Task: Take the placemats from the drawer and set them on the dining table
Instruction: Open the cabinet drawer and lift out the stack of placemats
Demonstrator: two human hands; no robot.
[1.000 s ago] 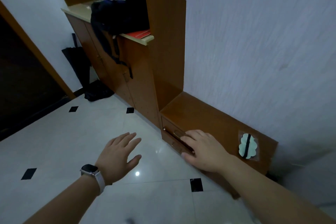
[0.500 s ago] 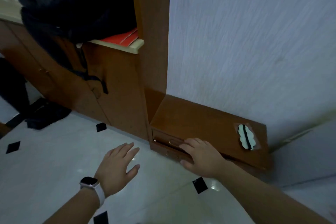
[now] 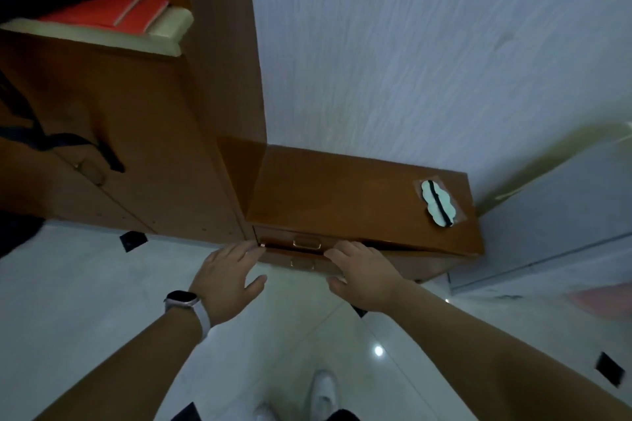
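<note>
A low brown wooden cabinet (image 3: 342, 195) stands against the white wall, with two shallow drawers in its front. The upper drawer (image 3: 290, 237) has a brass handle (image 3: 306, 243) and looks pulled out a little; a dark gap shows along its lower edge. My left hand (image 3: 229, 278), with a watch on the wrist, has its fingers spread, fingertips at the drawer's left corner. My right hand (image 3: 364, 272) rests with its fingers on the drawer's front edge, right of the handle. Beneath my hands sits the lower drawer (image 3: 302, 263). No placemats are visible.
A pale cloud-shaped item with a black stripe (image 3: 438, 202) lies on the cabinet top at the right. A taller cabinet (image 3: 136, 147) stands to the left, with red books (image 3: 130, 8) on its ledge and a dark strap hanging. My white shoes (image 3: 321, 393) are on the glossy tiled floor.
The view has tilted down and closer to the low cabinet. My left hand has moved forward from over the floor to the drawer's left corner. My right hand stays at the drawer front.
</note>
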